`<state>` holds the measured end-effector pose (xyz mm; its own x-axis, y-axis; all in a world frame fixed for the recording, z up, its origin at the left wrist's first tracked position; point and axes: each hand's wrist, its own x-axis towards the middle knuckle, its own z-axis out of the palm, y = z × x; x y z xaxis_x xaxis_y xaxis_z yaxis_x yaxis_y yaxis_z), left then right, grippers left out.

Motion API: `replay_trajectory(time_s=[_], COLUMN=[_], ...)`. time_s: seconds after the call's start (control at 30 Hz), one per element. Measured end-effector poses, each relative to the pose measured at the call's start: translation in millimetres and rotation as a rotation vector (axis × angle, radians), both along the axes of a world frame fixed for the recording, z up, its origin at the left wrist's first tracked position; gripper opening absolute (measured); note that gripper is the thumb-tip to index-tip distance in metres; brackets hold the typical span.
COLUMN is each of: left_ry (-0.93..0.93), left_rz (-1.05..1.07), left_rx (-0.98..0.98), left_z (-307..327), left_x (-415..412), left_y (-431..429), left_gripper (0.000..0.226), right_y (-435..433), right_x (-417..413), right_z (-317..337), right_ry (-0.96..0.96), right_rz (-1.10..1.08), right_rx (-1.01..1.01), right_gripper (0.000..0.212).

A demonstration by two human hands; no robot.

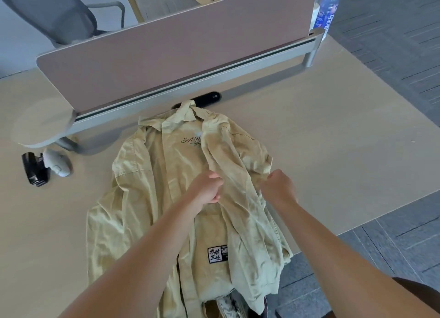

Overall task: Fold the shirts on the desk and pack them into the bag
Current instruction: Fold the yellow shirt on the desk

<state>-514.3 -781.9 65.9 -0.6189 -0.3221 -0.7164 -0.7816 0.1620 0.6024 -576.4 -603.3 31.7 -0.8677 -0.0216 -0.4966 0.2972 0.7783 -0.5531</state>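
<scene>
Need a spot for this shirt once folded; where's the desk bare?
Bare desk right of the shirt, up to the divider; also left, nearer than the mouse. Crowded middle: left hand and right hand grip the shirt.

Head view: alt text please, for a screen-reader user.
Two bare hands, left hand and right hand, grip a raised fold of a pale yellow-green shirt spread out, collar farthest away, on a light wooden desk. A computer mouse lies at left, near a brown divider panel.
</scene>
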Motion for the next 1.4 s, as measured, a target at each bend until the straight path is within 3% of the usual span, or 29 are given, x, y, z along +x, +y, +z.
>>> replay_trajectory(time_s=[0.1,0.27,0.4,0.53,0.7,0.87,1.03,1.23,1.3,1.4], left_ry=[-0.047,-0.098,-0.080,-0.039,0.072,0.119,0.101,0.036,0.024,0.043], left_rz=[-0.109,-0.193,-0.144,-0.139,-0.241,-0.156,-0.107,-0.055,-0.025,0.036], left_rx=[0.057,0.218,0.266,0.210,0.179,0.247,0.273,0.123,0.078,0.125], left_z=[-12.4,-36.0,-47.8,-51.4,-35.9,-20.7,-25.4,-48.3,-45.9,-37.6], left_x=[36.3,83.0,103.2,112.4,123.7,133.1,148.5,169.1,175.5,185.4], left_y=[2.6,29.4,34.4,21.9,1.5,1.8,16.9,35.9,41.2,49.8], left_gripper=[0.027,0.020,0.015,0.018,0.027,0.027,0.021,0.027,0.024,0.022], right_y=[10.7,21.5,25.9,27.4,19.4,30.1,39.5,30.3,29.8,32.5], right_x=[41.0,104.8,131.0,151.0,174.3,182.2,171.5,163.2,162.8,167.0], right_z=[-12.2,-21.8,-29.1,-32.0,-26.0,-22.5,-34.4,-45.3,-46.6,-39.3], right_ry=[-0.020,-0.171,-0.202,-0.109,-0.041,-0.053,-0.078,-0.050,-0.075,-0.080], right_rz=[0.168,0.263,0.247,0.117,-0.092,-0.073,-0.059,-0.104,-0.079,0.043], right_rx=[0.118,0.153,0.236,0.208,0.114,0.182,0.200,0.266,0.286,0.375], right_gripper=[0.037,0.038,0.012,0.007,0.029,0.043,0.082,0.100,0.093,0.055])
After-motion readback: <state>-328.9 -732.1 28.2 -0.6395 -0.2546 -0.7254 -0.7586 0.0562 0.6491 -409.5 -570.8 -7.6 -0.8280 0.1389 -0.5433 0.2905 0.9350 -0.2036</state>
